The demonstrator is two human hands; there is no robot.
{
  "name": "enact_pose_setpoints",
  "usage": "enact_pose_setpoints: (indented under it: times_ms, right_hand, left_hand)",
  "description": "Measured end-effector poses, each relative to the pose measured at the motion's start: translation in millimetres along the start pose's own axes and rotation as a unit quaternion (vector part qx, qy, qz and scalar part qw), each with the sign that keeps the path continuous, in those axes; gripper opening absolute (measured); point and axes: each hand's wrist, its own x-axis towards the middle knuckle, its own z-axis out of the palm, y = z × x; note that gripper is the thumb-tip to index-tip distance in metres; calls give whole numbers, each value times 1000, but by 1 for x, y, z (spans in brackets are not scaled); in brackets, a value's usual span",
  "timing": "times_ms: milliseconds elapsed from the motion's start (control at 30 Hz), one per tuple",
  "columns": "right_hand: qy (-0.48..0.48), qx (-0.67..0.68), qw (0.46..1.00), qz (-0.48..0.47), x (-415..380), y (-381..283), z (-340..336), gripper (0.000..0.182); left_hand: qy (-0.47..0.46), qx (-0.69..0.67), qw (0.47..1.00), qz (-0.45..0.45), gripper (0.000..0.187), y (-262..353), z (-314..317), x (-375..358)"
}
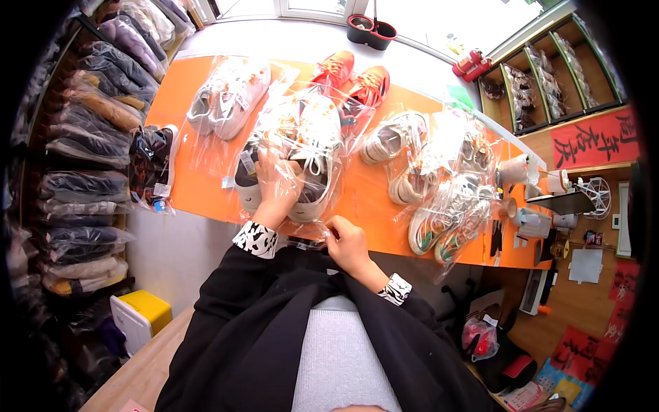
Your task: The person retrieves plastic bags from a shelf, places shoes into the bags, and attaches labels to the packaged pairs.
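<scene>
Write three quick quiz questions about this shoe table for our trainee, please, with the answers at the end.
1. True or false: the right hand holds the edge of the clear plastic bag around the white shoes.
2. Beyond the white shoes that the left hand touches, which colour is the pair at the far side of the table?
A) green
B) orange-red
C) black
3. Fill in the blank: the box on the floor at the left is white and ____.

Key: 1 true; 2 B; 3 yellow.
</scene>
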Motion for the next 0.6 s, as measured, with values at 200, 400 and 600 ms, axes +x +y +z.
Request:
enact_pose_setpoints:
  times_ms: [200,400,600]
  right_hand:
    - [4,-62,997,37,0,1,-9,14]
    - [99,-152,973,-145,20,-43,-11,19]
    - [-47,38,968,-243,40,-88,21,12]
  left_hand:
    - [54,-463,878,-110,19,-17,-14,-49]
    - [99,-633,727,-249,2,-59,-39,-114]
    - [145,-656,677,-301,16,-110,-37,-107]
